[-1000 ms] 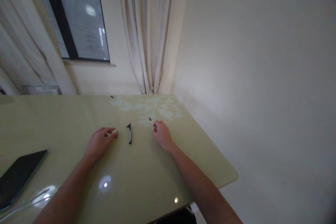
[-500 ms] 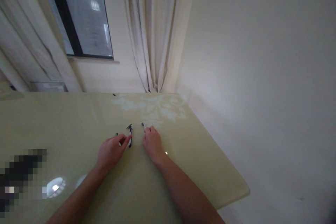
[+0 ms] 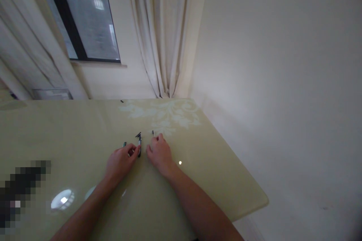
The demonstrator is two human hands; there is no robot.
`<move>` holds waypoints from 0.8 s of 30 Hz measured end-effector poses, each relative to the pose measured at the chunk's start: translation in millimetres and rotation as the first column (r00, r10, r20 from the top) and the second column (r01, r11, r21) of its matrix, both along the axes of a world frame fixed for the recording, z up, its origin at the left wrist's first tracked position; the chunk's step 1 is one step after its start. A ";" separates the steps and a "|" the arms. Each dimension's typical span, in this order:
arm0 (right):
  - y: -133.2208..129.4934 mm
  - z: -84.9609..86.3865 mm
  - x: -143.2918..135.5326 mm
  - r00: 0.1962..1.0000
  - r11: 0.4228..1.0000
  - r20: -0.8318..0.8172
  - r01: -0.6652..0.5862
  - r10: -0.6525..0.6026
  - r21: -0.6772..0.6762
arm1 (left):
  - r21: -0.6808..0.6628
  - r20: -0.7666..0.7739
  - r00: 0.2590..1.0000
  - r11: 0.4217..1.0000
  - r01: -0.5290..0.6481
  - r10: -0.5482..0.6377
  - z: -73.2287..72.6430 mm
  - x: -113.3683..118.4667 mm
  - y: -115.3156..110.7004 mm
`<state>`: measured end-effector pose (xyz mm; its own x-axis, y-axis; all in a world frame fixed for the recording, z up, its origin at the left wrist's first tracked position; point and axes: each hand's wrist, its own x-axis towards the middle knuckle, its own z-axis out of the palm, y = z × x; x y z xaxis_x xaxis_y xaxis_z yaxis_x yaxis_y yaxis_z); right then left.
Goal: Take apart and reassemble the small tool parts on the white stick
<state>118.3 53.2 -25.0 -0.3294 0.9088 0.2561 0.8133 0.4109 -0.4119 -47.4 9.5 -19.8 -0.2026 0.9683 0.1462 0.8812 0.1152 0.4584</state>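
Note:
On the pale green table (image 3: 209,192) rests my left hand (image 3: 121,160), its thumb and fingertips closed on a slim black-and-white razor (image 3: 139,147) whose dark head points away from me. A small dark item (image 3: 125,144) shows just beyond the knuckles of that hand. To the right, my right hand (image 3: 160,155) lies low over the table with thumb and fingers apart. Right beyond its fingertips is a thin stick with a dark end (image 3: 153,133); whether the fingers touch it I cannot tell.
A small black piece (image 3: 121,101) lies near the table's far edge. Behind the table hang curtains (image 3: 162,37) beside a dark-framed window (image 3: 87,19). A wall (image 3: 268,83) runs along the right. A blurred dark shape (image 3: 22,188) is at the lower left.
My right thumb has spread out to the left, away from the fingers, and the right hand has shifted slightly left. My left hand has barely moved.

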 end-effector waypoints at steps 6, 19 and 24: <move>0.6 35.0 26.4 0.993 0.986 -0.046 0.110 -0.105 0.129 | -0.153 -0.119 0.992 0.988 0.020 -0.038 8.8 9.5 -4.1; 6.7 3.4 85.3 1.000 0.999 -0.020 0.015 -0.016 -0.037 | -0.273 -0.314 0.946 0.962 -0.009 -0.080 3.6 19.7 -1.5; -4.8 4.7 77.2 0.971 0.992 -0.218 -0.114 0.101 -0.047 | -0.250 -0.264 0.963 0.968 -0.006 -0.062 5.0 15.4 -3.9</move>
<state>195.5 48.4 -20.3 -0.3691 0.8866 0.2786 0.6559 0.4609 -0.5978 -32.0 5.6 -14.8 -0.1613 0.9855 -0.0524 0.9718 0.1678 0.1658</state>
